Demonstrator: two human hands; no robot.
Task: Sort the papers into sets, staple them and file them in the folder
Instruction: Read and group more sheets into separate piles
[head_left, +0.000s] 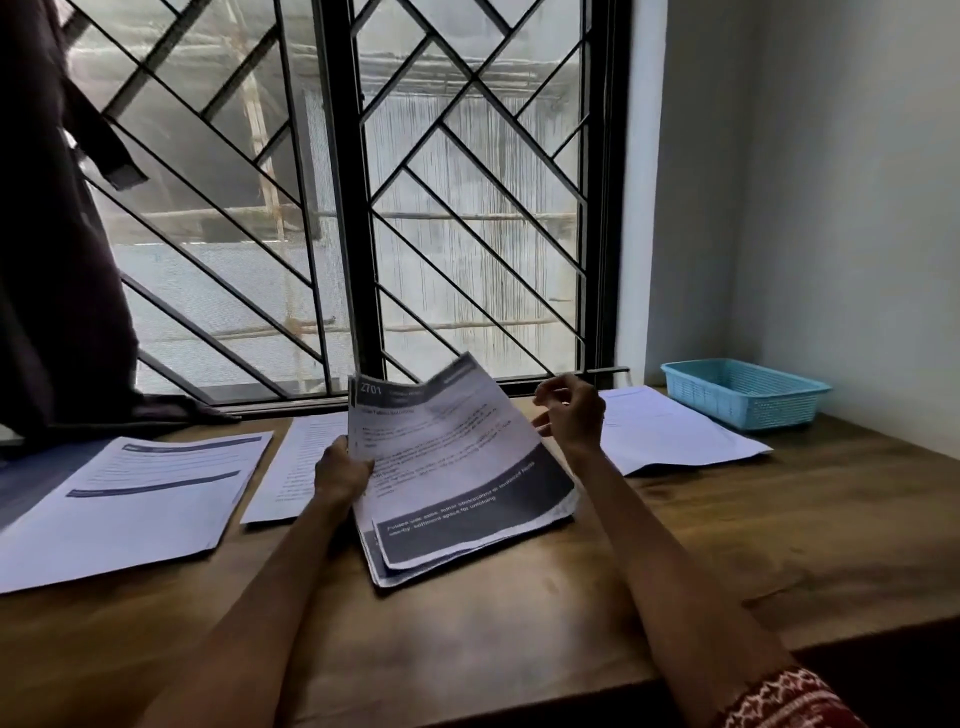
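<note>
Wooden desk (675, 561) under a barred window (337, 208), paper piles left (130, 499) and far right (670, 431), blue basket (743, 392) in the far-right corner. Middle stack of papers (457, 467): left hand (340, 473) grips its left edge, tipped up. Right hand (569, 410) hovers loosely curled, holding nothing.

Wooden table (519, 623); papers (130, 499); basket (743, 395)

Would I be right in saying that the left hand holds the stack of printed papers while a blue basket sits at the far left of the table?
Not quite. The left hand does hold the stack of printed papers, but the head view shows the blue basket at the far right of the table, near the wall.
</note>
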